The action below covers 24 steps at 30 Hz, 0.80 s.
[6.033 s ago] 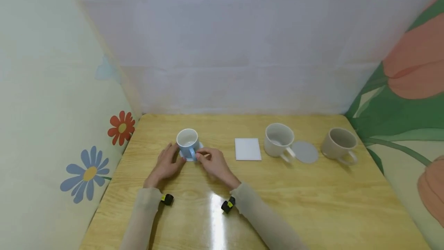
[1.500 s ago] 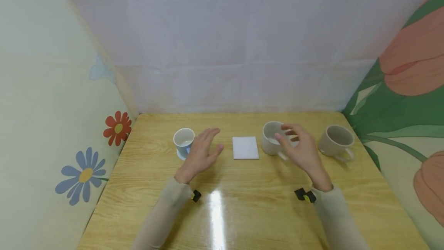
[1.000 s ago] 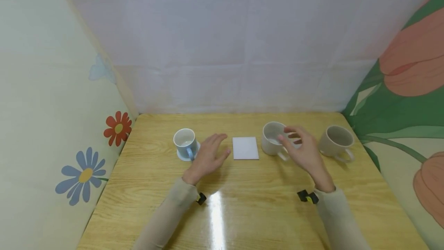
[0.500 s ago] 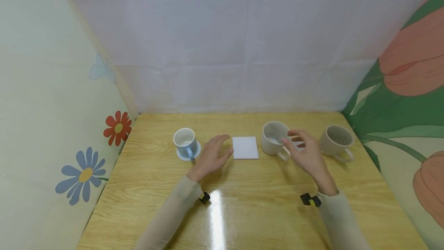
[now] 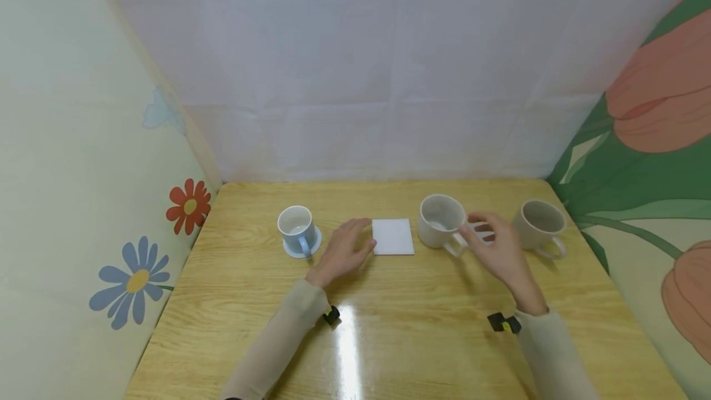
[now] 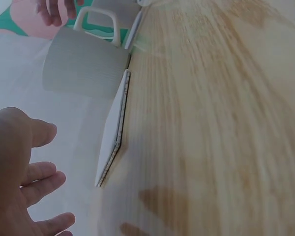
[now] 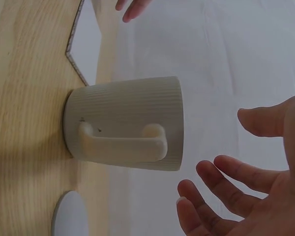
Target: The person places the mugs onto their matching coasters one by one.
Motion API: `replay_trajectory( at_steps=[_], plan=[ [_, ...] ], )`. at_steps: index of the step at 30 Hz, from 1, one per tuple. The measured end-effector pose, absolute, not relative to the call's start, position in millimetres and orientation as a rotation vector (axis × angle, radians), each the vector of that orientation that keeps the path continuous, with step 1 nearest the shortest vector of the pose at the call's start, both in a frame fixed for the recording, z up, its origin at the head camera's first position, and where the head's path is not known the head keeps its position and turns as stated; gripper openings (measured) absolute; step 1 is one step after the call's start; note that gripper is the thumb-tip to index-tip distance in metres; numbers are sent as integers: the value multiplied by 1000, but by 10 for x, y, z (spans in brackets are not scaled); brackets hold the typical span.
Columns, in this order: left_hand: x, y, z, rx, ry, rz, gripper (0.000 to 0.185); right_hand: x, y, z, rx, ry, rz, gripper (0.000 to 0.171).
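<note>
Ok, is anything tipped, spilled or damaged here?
Nothing looks tipped or spilled: the blue cup, ribbed mug and beige mug all stand upright. But two small dark marks by the ribbed mug's handle break its even colour in the right wrist view; I cannot tell whether that is damage.

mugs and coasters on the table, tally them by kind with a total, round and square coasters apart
Mugs: 3 (blue mug, middle mug, far-right mug)
Round coasters: 2 (pale blue coaster, grey coaster)
Square coasters: 1 (white coaster)
Total: 6
</note>
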<state>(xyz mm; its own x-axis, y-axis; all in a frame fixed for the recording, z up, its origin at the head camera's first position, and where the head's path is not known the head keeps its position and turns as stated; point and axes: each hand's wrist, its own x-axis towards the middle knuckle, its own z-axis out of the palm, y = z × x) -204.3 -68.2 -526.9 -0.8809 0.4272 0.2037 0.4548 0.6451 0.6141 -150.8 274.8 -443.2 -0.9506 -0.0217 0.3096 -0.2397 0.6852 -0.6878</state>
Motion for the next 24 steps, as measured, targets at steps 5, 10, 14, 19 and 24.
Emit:
replay_trajectory(
  at_steps=[5, 10, 14, 19, 24],
  plan=[
    [-2078, -687, -5310, -769, -2842, -1067, 58, -1512, 2786, -4498, 200, -2634, 1119, 43],
    [-2106, -691, -5373, -799, -2903, -1036, 59, -1485, 2825, -4561, 211, -2631, 1140, 41],
    [-2126, -683, -5400, -807, -2945, -1008, 61, -1463, 2834, -4586, 214, -2626, 1150, 38],
    [-2148, -667, -5400, -816, -3005, -935, 64, -1458, 2826, -4609, 208, -2640, 1171, 38],
    [-2163, -649, -5420, -838, -3080, -823, 68, -1461, 2830, -4661, 194, -2679, 1197, 42]
  ],
)
